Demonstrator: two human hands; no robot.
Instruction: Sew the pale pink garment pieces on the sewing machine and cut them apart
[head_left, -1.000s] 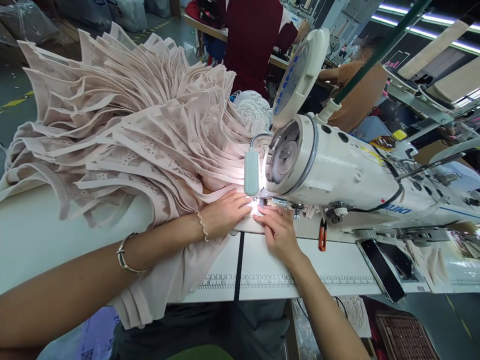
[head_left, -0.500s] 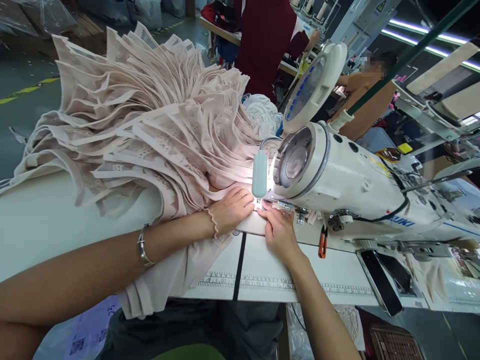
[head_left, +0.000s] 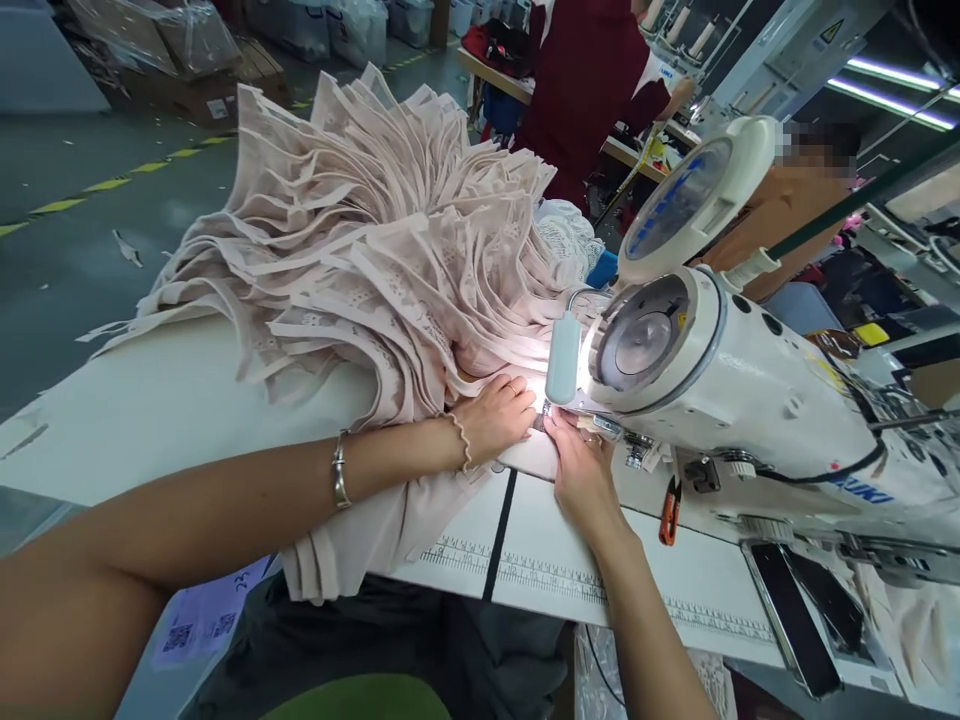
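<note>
My left hand (head_left: 499, 415) is beside the needle area of a white sewing machine (head_left: 750, 370), its bent fingers pressed together on beige lace garment pieces (head_left: 390, 230). These are heaped in a large fanned stack beyond my left arm, and some hang over the table's front edge. Close by, my right hand (head_left: 585, 465) has its thumb and fingers drawn together at the presser foot (head_left: 547, 410). What lies between its fingertips is hidden by the hand and the glare. A small lamp (head_left: 562, 360) lights this spot brightly.
Orange-handled thread snips (head_left: 670, 512) lie right of my right hand. A phone (head_left: 791, 615) rests near the front edge, past a printed ruler strip (head_left: 551, 578). A round magnifier (head_left: 686, 200) rises above the machine head. Two people work beyond the table, one in dark red (head_left: 581, 90).
The view has swung left, so the machine, stack and hands appear farther right. Both hands stay close together at the presser foot, with little visible finger movement.
</note>
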